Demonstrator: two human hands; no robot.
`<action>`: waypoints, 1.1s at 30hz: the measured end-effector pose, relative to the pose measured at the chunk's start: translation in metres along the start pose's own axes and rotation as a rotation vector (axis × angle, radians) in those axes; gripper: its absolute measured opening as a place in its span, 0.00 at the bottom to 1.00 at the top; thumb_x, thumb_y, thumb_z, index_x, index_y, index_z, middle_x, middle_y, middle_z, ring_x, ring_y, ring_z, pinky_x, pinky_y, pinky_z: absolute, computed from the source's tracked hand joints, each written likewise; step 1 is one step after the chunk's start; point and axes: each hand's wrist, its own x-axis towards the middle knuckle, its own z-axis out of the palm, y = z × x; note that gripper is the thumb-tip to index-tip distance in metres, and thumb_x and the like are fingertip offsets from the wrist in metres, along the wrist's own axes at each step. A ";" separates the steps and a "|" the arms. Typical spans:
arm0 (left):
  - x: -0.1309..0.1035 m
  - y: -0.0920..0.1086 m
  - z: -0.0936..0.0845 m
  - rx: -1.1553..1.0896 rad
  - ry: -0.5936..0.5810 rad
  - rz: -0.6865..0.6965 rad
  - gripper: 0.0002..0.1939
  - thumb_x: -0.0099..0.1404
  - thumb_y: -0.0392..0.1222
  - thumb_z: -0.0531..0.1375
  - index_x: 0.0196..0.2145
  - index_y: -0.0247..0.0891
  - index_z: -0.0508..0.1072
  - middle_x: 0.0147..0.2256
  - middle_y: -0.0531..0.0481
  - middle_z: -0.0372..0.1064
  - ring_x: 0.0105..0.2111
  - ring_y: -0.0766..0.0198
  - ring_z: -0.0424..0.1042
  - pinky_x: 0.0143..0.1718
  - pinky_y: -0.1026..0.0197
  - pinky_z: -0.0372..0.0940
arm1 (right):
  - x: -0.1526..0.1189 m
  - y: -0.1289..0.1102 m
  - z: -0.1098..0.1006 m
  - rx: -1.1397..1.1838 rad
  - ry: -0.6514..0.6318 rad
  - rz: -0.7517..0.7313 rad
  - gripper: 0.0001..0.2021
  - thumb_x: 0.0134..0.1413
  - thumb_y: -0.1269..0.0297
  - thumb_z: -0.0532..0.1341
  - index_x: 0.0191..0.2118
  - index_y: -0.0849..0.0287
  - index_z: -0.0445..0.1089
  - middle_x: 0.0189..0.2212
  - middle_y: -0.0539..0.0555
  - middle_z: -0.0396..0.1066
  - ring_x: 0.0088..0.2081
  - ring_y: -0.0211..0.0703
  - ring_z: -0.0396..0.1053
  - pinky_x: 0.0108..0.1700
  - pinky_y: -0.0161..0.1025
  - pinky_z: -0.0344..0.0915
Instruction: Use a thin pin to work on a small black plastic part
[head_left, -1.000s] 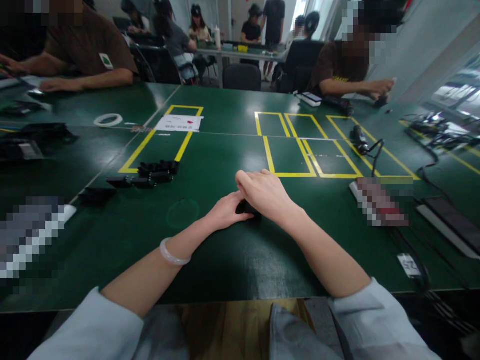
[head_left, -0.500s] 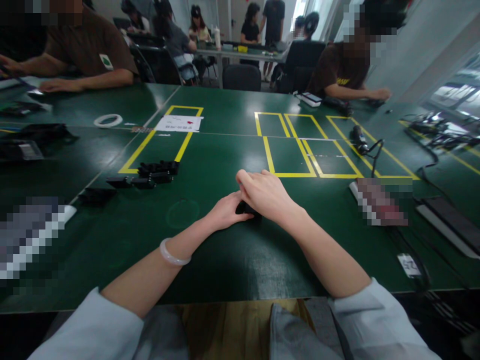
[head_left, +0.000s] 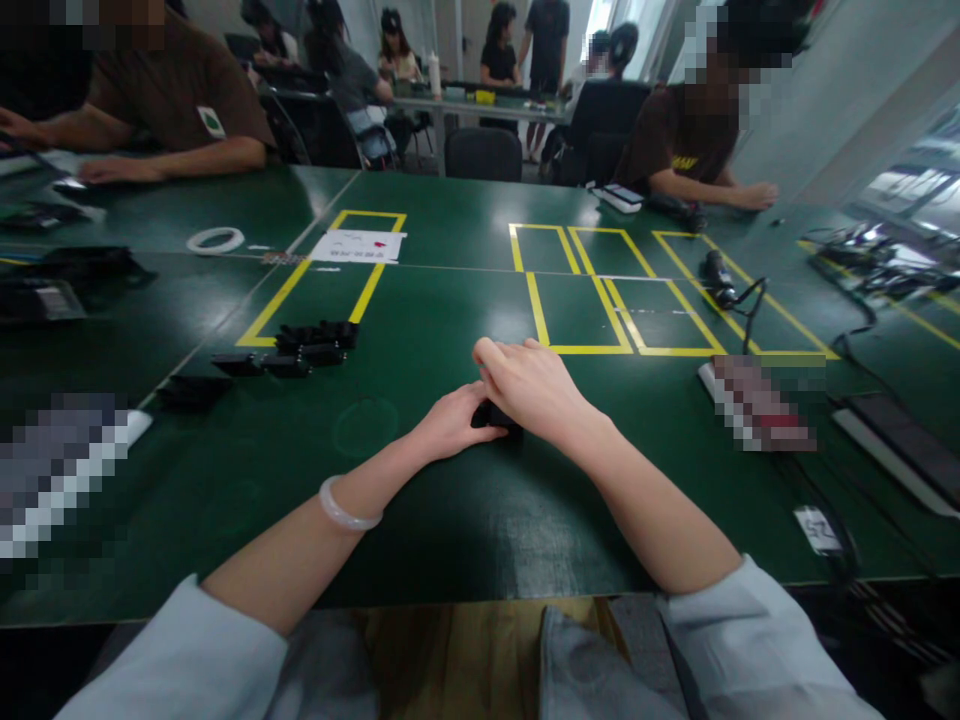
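Observation:
In the middle of the green table [head_left: 450, 530], my left hand [head_left: 454, 420] is closed around a small black block-like part [head_left: 504, 418], its thumb along the near side. My right hand [head_left: 536, 388] arches over the same part from above, with its fingers curled; what the fingertips grip is hidden behind the hand. Most of the black part is covered by both hands, so its exact kind does not show. Several similar black parts [head_left: 315, 345] lie to the left, beyond a faint ring mark on the table.
Yellow tape rectangles [head_left: 589, 350] mark the far table. A white tape roll [head_left: 215, 241] and paper sheet [head_left: 358, 246] lie at the back left. At right are a black cabled device [head_left: 720, 280], a blurred-out flat item [head_left: 761, 405] and cables. Other people sit opposite.
My hands and the black part stay almost still. Across the table at the right, a person's hand has shifted slightly.

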 end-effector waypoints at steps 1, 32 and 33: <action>0.000 0.000 0.000 0.001 0.000 0.005 0.23 0.59 0.50 0.63 0.50 0.38 0.68 0.49 0.44 0.70 0.51 0.48 0.69 0.51 0.49 0.65 | 0.000 0.000 0.000 0.004 0.004 -0.002 0.09 0.63 0.69 0.48 0.44 0.59 0.63 0.35 0.53 0.74 0.33 0.40 0.70 0.36 0.39 0.48; 0.001 -0.002 0.001 0.008 -0.015 0.010 0.23 0.59 0.50 0.64 0.49 0.37 0.68 0.49 0.43 0.71 0.50 0.48 0.69 0.51 0.50 0.65 | -0.001 0.002 -0.001 0.006 0.026 -0.021 0.09 0.64 0.64 0.49 0.42 0.59 0.63 0.33 0.52 0.74 0.33 0.42 0.69 0.36 0.39 0.48; 0.001 -0.002 0.000 0.013 -0.014 0.003 0.24 0.59 0.50 0.64 0.49 0.37 0.68 0.48 0.44 0.71 0.50 0.48 0.69 0.50 0.50 0.65 | 0.000 0.003 0.000 0.000 0.018 -0.020 0.09 0.65 0.63 0.48 0.42 0.59 0.63 0.31 0.52 0.74 0.33 0.42 0.70 0.36 0.39 0.48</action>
